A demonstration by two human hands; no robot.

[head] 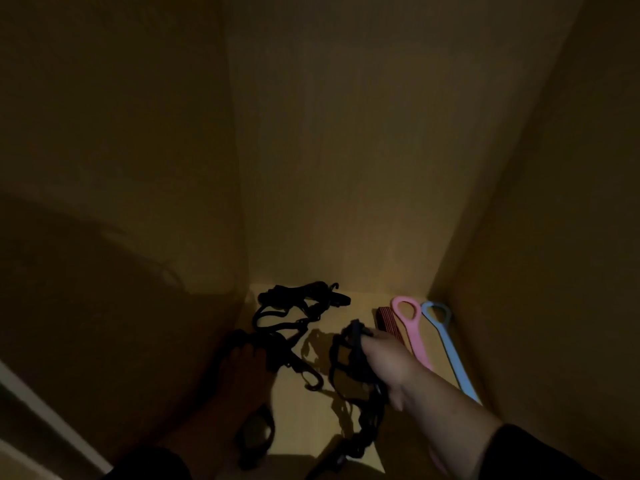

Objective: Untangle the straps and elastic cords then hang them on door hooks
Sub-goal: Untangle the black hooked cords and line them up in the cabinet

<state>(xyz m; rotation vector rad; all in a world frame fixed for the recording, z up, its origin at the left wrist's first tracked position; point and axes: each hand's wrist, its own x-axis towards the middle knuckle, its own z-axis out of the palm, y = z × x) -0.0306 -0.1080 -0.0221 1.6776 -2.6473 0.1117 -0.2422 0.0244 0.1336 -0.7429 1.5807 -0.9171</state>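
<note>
Black cords (356,372) in rt hand (388,362)

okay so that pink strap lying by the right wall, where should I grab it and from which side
Take the pink strap by its oval loop end, which lies open at the far end. Probably come from above and the left: the blue strap lies close along its right side, near the wall, and the right hand, gripping black cords, covers its near part.
</note>
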